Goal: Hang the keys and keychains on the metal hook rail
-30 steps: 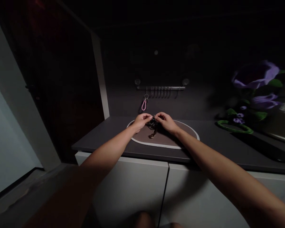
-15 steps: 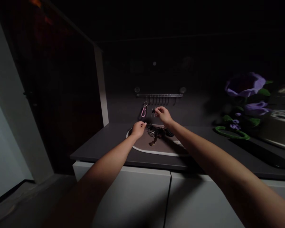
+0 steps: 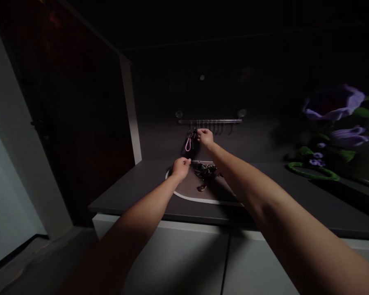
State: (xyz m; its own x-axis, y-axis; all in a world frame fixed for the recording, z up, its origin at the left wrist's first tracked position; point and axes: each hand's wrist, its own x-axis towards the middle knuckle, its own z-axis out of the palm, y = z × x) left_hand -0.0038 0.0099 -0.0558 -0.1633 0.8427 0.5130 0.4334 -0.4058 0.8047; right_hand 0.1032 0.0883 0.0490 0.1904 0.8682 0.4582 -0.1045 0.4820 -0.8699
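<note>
The right hand (image 3: 205, 137) is raised just below the left part of a clear rail (image 3: 221, 121) on the dark wall (image 3: 160, 135). Its thumb and fingertips are closed in a pinch on a small dark bunch (image 3: 194, 134), which is probably keys, though the dim light blurs it. The bunch hangs with its long axis close to upright, leaning slightly; its top end points up towards the hooks (image 3: 220, 129) and its lower end points down at the countertop (image 3: 123, 186). Whether it touches a hook cannot be told.

Just beside it, on the left, a pink loop (image 3: 188, 144) hangs below the rail, its long axis nearly vertical and its rounded end down.

The left hand (image 3: 181, 168) is lower, over the left part of a brown mat (image 3: 189, 188) with a pale rim. Its fingers are curled in, thumb against the index finger; whether anything sits between them is unclear. Near it, a tangled dark heap (image 3: 205, 171) lies on the mat, with one curved, shiny piece (image 3: 202, 188) reaching out towards the near edge. On the right side of the countertop are purple flowers (image 3: 350, 100) and a green ring (image 3: 313, 176).
</note>
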